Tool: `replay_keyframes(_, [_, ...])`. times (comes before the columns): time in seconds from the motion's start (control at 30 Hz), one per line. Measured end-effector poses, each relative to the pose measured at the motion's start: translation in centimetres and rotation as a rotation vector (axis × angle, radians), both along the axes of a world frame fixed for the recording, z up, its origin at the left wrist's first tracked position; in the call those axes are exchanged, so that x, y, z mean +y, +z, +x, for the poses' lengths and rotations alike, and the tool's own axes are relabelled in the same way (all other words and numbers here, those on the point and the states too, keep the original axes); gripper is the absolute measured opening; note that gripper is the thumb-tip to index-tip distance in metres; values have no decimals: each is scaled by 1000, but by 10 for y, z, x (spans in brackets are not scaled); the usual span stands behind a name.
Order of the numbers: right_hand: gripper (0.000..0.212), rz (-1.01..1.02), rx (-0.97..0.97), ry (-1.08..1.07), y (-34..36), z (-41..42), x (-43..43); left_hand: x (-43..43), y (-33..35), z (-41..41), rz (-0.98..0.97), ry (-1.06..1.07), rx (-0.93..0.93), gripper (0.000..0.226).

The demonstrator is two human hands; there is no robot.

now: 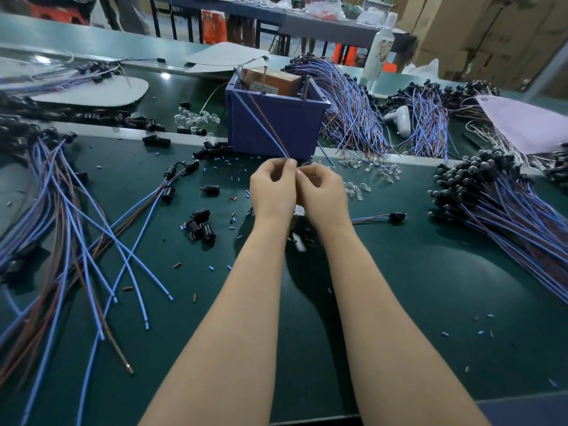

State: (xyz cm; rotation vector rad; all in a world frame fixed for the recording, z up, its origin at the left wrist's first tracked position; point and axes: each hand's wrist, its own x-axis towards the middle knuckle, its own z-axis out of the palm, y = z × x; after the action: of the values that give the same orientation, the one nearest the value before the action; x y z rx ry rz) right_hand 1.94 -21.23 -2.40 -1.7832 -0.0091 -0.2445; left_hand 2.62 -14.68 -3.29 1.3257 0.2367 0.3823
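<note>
My left hand (272, 192) and my right hand (322, 193) meet at the middle of the green table (399, 272), fingers curled. Between their fingertips they pinch the near end of a blue and brown wire pair (261, 124). This pair rises away from me and to the left, over the rim of the blue bin (276, 130). What lies between the palms is hidden.
Loose blue and brown wires with black sockets (76, 241) spread at the left; a thick bundle (507, 210) lies at the right, more (353, 112) behind the bin. Loose black sockets (199, 226), small clear bulbs (356, 189) and cut insulation bits litter the table. A white bottle (381, 47) stands far back.
</note>
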Motion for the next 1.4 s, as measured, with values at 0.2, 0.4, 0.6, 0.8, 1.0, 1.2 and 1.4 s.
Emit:
replay_keyframes(0.2, [11, 16, -58, -132, 2, 1, -3, 3, 6, -4, -101, 135, -95, 16])
replay_keyframes(0.4, [3, -76, -137, -204, 1, -3, -2, 9, 3, -1, -92, 260, -37, 15])
replay_keyframes(0.6, [14, -213, -108, -170, 0, -3, 2, 4, 2, -1, 98, 129, -3, 31])
replay_keyframes(0.8, [23, -269, -80, -158, 1, -5, 1, 1, 4, -3, 211, 61, -24, 41])
replay_keyframes(1.0, [24, -292, -82, -136, 1, -5, 1, 3, 3, -2, 190, 53, -16, 40])
replay_keyframes(1.2, [25, -299, -86, -128, 0, -5, 1, 4, 2, -2, 158, 54, -11, 39])
replay_keyframes(1.4, [25, -302, -102, -122, 0, -5, 1, 4, 2, 1, 155, 28, -8, 39])
